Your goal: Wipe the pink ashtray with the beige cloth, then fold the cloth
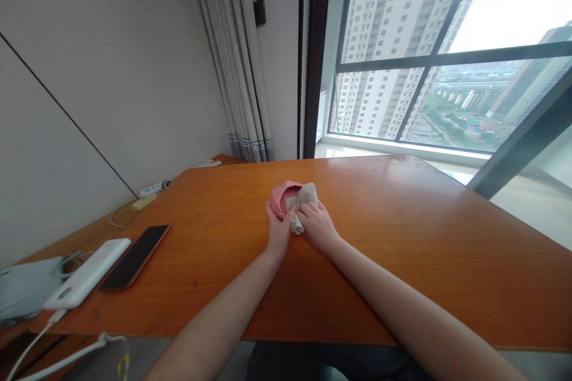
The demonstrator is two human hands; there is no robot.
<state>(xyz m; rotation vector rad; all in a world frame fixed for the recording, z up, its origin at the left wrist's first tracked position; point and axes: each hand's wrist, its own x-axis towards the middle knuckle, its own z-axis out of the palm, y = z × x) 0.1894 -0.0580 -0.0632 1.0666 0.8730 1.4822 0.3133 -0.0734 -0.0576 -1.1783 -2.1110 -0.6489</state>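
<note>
A pink faceted bowl-like vessel (pixel 277 195) is tipped on its side at the middle of the wooden table, its round opening turned toward me. My left hand (pixel 279 227) is closed round its near left side, thumb at the rim. A pale grey-white cloth (pixel 307 193) is bunched at the opening, partly inside the vessel and partly hanging below the rim. My right hand (pixel 316 223) is closed on this cloth, with its fingers curled into it. Both hands nearly meet at the rim. The vessel's underside is hidden.
On the left of the wooden table (pixel 402 238) lie a black phone (pixel 135 257) and a white power bank (pixel 89 272) with a cable. A light blue cloth-like item (pixel 29 287) and a power strip (pixel 153 189) are near the wall. A curtain and large window stand beyond.
</note>
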